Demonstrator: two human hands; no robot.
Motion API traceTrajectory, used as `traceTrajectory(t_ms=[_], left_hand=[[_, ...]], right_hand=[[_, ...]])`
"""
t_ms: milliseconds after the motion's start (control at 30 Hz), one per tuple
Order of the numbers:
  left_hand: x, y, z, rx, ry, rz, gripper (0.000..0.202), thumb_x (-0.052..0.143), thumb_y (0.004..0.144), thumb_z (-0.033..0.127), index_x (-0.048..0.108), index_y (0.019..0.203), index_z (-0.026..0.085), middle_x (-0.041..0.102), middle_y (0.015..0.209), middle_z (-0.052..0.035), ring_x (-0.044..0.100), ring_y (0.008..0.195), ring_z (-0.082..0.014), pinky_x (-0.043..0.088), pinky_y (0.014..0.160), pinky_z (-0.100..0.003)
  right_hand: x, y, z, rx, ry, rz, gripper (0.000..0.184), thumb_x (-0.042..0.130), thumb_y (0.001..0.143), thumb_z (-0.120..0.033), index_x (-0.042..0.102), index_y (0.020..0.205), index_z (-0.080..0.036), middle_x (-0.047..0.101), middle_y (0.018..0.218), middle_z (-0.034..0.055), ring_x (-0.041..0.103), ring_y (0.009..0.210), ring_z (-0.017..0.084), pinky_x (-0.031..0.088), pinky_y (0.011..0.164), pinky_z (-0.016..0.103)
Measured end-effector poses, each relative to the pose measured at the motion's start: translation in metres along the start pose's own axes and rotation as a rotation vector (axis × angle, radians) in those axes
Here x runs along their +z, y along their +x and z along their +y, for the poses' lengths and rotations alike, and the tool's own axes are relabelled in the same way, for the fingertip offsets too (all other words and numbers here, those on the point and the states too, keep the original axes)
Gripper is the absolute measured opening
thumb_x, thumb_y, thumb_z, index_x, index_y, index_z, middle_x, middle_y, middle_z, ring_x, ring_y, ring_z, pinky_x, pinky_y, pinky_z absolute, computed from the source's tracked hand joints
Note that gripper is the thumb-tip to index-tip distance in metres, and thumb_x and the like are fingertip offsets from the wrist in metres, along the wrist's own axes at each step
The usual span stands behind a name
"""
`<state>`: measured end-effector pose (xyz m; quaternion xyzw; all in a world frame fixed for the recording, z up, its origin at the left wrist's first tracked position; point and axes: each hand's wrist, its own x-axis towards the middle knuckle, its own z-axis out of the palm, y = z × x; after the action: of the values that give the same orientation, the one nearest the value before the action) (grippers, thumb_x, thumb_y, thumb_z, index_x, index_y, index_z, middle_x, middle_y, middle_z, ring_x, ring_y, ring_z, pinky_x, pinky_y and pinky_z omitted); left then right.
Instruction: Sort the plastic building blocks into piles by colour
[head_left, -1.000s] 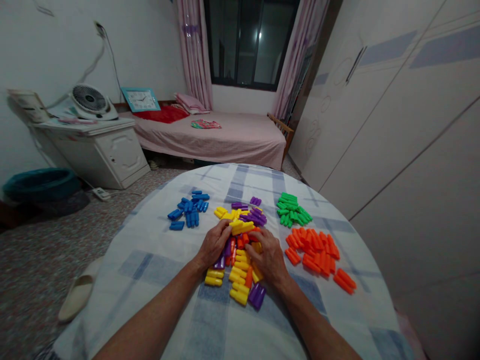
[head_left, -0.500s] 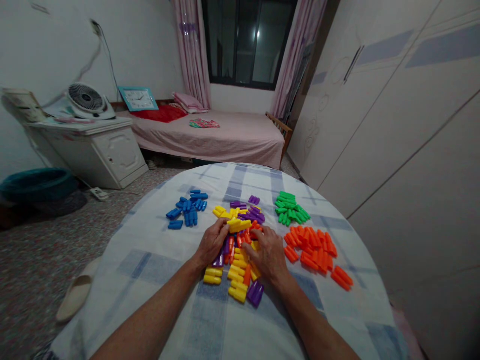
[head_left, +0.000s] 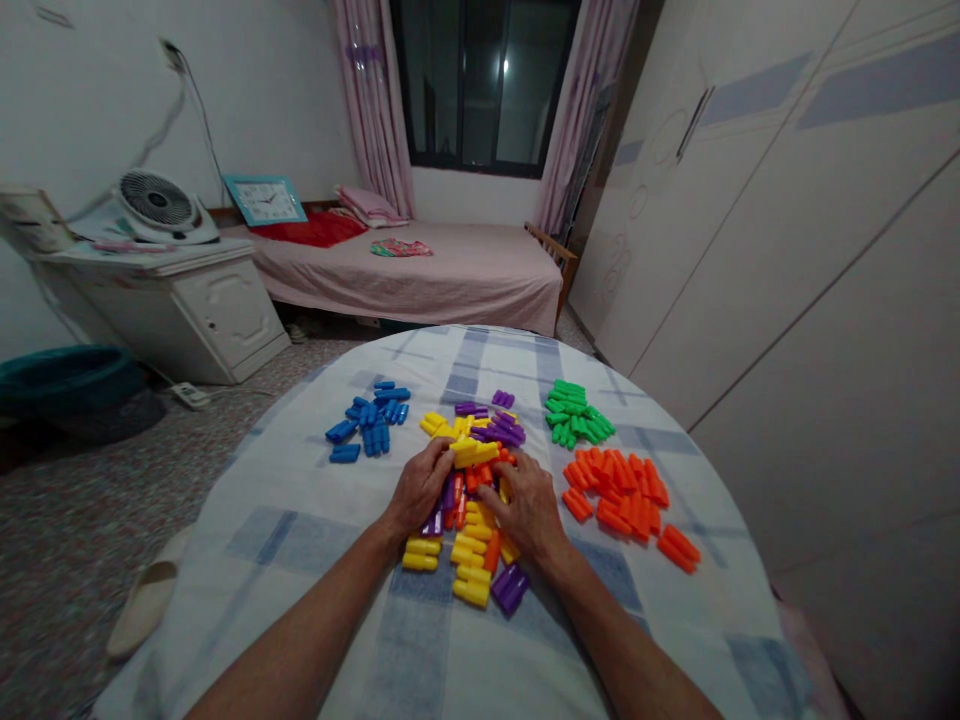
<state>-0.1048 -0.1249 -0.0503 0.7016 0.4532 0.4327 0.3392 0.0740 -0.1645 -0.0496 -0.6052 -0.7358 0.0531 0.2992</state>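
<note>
While both hands stay pressed on the mixed heap of yellow, orange and purple capsule-shaped plastic pieces (head_left: 471, 592), little has changed over the last second. Neither hand has left the heap, and the right hand (head_left: 529, 505) has only drawn slightly inward toward the left one. No piece appears to have passed to the sorted groups in that time, so the picking at the heap is judged to be in mid-course.

The left hand (head_left: 420, 488) is half curled, palm down, with its fingertips against a yellow plastic piece (head_left: 474, 453) at the heap's 12 o'clock edge. Whether that piece is pinched or merely touched cannot be told. The right hand lies loosely spread on orange and yellow pieces and holds nothing visible.

The heap sits mid-way across the round tabletop, which is covered by a blue-and-white checked cloth (head_left: 300, 520). Reckoned from the heap:
- **12 o'clock:** a cluster of yellow and purple pieces (head_left: 491, 430), adjoining the heap.
- **10 o'clock:** a group of blue pieces (head_left: 367, 425), well apart.
- **1 o'clock:** a group of green pieces (head_left: 576, 425).
- **3 o'clock:** a group of orange pieces (head_left: 626, 495), near the right hand.

Beyond the tabletop are a pale slipper (head_left: 146, 605) on the floor at 8 o'clock, a pink-covered bed (head_left: 450, 270) at 12 o'clock, and a white cabinet (head_left: 217, 315) at 10 o'clock.
</note>
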Motion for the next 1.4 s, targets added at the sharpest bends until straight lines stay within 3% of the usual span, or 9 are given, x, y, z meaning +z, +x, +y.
traceTrajectory(t_ms=[300,467,667,800,933,1033,1167,1267,1400], left_hand=[[-0.001,0.001,0.0,0.014,-0.061,0.03,0.026,0.037,0.09,0.036,0.056,0.098,0.018,0.06,0.09,-0.0012,0.056,0.087,-0.0153,0.042,0.081,-0.026],[-0.003,0.001,0.0,-0.008,-0.06,0.08,0.024,0.04,0.089,0.037,0.055,0.094,0.019,0.059,0.083,0.0007,0.056,0.081,-0.0144,0.042,0.076,-0.025],[-0.003,0.001,-0.003,-0.036,-0.052,0.077,0.025,0.042,0.088,0.037,0.055,0.097,0.018,0.06,0.079,0.0011,0.058,0.077,-0.014,0.043,0.073,-0.025],[-0.004,0.002,-0.007,-0.015,-0.039,0.113,0.025,0.043,0.087,0.036,0.056,0.099,0.018,0.062,0.085,-0.0005,0.058,0.081,-0.0147,0.044,0.075,-0.025],[-0.006,0.003,-0.008,0.002,-0.03,0.156,0.024,0.043,0.087,0.036,0.056,0.096,0.017,0.061,0.088,-0.0015,0.058,0.085,-0.0156,0.044,0.076,-0.025],[-0.006,0.004,-0.008,-0.004,-0.027,0.167,0.024,0.043,0.086,0.037,0.055,0.095,0.017,0.062,0.088,-0.0016,0.058,0.085,-0.0162,0.044,0.077,-0.026],[-0.006,0.005,-0.01,-0.018,-0.041,0.164,0.025,0.042,0.087,0.037,0.055,0.095,0.018,0.062,0.089,-0.002,0.058,0.087,-0.0166,0.044,0.079,-0.026],[-0.006,0.005,-0.013,-0.019,-0.041,0.161,0.026,0.042,0.087,0.038,0.054,0.096,0.018,0.061,0.091,-0.0025,0.058,0.089,-0.0171,0.043,0.081,-0.027],[-0.006,0.006,-0.015,-0.031,-0.029,0.158,0.026,0.042,0.087,0.039,0.055,0.096,0.018,0.062,0.089,-0.0022,0.059,0.087,-0.0174,0.043,0.079,-0.027]], right_hand=[[-0.001,0.004,0.011,0.118,0.206,0.125,0.013,0.05,0.082,-0.026,0.06,0.087,-0.021,0.056,0.092,0.0042,0.054,0.089,0.018,0.043,0.079,0.031],[-0.041,0.01,0.045,0.109,0.203,0.266,0.019,0.042,0.082,-0.029,0.057,0.091,-0.019,0.055,0.094,0.0067,0.053,0.092,0.021,0.042,0.083,0.036],[-0.096,-0.008,0.112,0.283,-0.08,0.272,0.026,0.042,0.078,-0.038,0.059,0.085,-0.02,0.058,0.095,0.0083,0.05,0.096,0.025,0.039,0.088,0.043],[-0.113,-0.02,0.136,0.368,-0.034,0.179,0.03,0.042,0.075,-0.043,0.06,0.082,-0.021,0.06,0.096,0.0076,0.052,0.097,0.025,0.038,0.089,0.042],[-0.117,-0.022,0.139,0.385,0.082,0.15,0.035,0.043,0.075,-0.049,0.063,0.081,-0.021,0.062,0.096,0.0072,0.055,0.096,0.023,0.038,0.091,0.038],[-0.116,-0.022,0.147,0.478,0.051,0.285,0.043,0.04,0.076,-0.053,0.065,0.082,-0.019,0.063,0.099,0.0097,0.055,0.097,0.023,0.038,0.091,0.038],[-0.108,-0.029,0.171,0.723,-0.004,0.508,0.051,0.031,0.08,-0.054,0.067,0.083,-0.017,0.065,0.093,0.0123,0.056,0.089,0.025,0.04,0.084,0.04],[-0.097,-0.032,0.187,0.845,0.215,0.648,0.05,0.035,0.077,-0.054,0.067,0.084,-0.016,0.066,0.091,0.0115,0.058,0.083,0.023,0.043,0.08,0.038],[-0.08,-0.023,0.192,0.847,0.446,0.725,0.052,0.032,0.077,-0.053,0.065,0.088,-0.014,0.067,0.095,0.0113,0.061,0.081,0.019,0.047,0.073,0.032]])
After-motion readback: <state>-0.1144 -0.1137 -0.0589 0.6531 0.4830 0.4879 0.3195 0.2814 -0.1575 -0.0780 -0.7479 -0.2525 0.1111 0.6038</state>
